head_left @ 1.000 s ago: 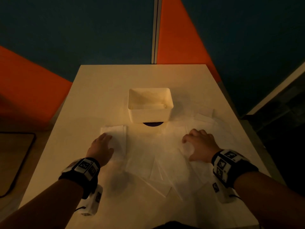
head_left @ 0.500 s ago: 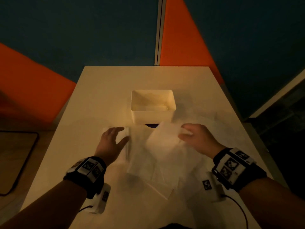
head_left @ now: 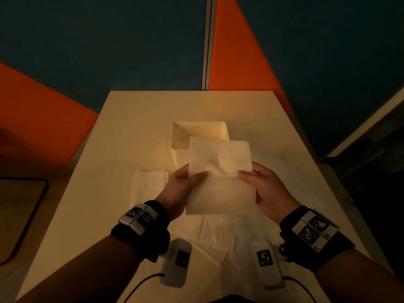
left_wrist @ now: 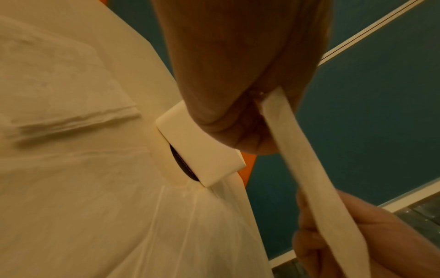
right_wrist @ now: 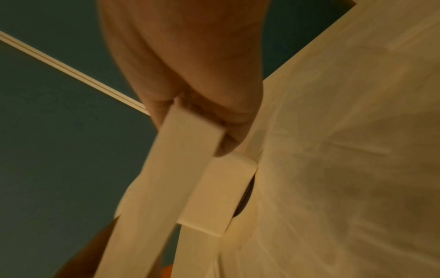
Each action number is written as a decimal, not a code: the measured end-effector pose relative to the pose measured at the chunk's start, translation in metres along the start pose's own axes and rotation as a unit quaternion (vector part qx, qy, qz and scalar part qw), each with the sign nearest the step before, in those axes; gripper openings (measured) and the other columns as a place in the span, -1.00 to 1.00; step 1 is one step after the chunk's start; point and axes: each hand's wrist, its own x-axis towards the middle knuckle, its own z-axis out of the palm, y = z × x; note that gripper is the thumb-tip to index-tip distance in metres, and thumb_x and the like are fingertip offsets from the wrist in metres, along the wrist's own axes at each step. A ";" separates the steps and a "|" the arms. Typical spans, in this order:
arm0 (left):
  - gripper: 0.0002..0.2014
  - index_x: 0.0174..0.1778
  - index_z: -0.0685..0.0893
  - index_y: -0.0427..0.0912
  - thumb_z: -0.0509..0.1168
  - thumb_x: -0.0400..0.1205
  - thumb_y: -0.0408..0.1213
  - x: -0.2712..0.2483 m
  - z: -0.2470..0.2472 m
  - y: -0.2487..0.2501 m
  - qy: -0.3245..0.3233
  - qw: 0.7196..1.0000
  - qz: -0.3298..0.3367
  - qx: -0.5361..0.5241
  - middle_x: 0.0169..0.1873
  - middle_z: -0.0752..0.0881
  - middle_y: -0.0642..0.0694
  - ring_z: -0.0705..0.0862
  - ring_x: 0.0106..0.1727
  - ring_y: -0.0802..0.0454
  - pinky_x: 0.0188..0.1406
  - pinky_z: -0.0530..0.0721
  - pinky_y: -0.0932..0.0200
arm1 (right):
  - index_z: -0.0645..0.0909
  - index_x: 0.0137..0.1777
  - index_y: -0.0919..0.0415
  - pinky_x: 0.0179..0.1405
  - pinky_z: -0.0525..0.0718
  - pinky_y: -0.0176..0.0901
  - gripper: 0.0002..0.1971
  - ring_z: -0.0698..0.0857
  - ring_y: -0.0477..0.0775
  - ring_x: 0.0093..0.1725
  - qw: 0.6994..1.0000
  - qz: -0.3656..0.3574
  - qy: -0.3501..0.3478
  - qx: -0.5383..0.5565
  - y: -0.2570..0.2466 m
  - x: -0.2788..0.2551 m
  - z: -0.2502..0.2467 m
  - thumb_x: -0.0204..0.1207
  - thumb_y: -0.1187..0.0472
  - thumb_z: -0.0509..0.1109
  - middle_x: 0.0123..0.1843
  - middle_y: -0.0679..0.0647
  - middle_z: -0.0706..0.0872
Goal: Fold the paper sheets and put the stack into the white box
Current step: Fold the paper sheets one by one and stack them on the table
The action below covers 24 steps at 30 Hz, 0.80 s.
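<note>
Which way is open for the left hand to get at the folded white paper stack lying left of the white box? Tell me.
Probably yes, once freed: the left hand now pinches the held sheet; the folded stack lies uncovered just beside it.

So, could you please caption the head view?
Both hands hold a paper sheet above the table, before the white box.

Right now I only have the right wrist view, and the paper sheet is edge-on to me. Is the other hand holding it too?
Observer: Yes. The left hand pinches the left edge of the paper sheet, and the right hand pinches its right edge.
Operator: Is it folded?
Observer: No. It is spread between the hands, with a bend across its middle.
Operator: Where is the folded stack?
Observer: On the table, the folded stack lies just left of the left hand, nearer the person than the white box.
</note>
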 end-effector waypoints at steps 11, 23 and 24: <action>-0.69 -0.02 0.80 -0.17 0.37 0.32 -0.30 -0.010 -0.034 0.018 -0.199 0.976 -0.072 0.054 0.10 0.76 -0.09 0.71 0.13 -0.11 0.04 0.69 0.13 | 0.73 -0.42 0.17 -0.25 0.71 -0.15 -0.64 0.74 0.01 -0.23 0.994 -0.041 -0.048 -0.086 -0.017 -0.004 -0.022 0.46 0.56 0.30 -0.26 0.01 0.78; -0.71 0.03 0.79 -0.17 0.30 0.54 -0.58 -0.013 -0.012 0.016 -0.181 0.962 -0.058 0.195 0.06 0.79 0.04 0.75 0.01 0.11 0.03 0.73 0.17 | 0.71 -0.08 0.13 -0.14 0.66 -0.18 -0.72 0.71 0.02 -0.15 0.954 -0.067 -0.154 -0.249 -0.020 -0.001 0.003 0.50 0.53 0.32 -0.10 0.12 0.79; -0.71 0.02 0.78 -0.19 0.32 0.52 -0.60 -0.012 -0.015 0.015 -0.139 0.972 -0.041 0.186 0.04 0.78 0.02 0.76 -0.06 0.13 -0.04 0.75 0.18 | 0.69 0.01 0.09 -0.17 0.63 -0.20 -0.71 0.70 0.01 -0.14 0.956 -0.068 -0.130 -0.255 -0.018 0.002 -0.002 0.50 0.50 0.34 -0.05 0.12 0.78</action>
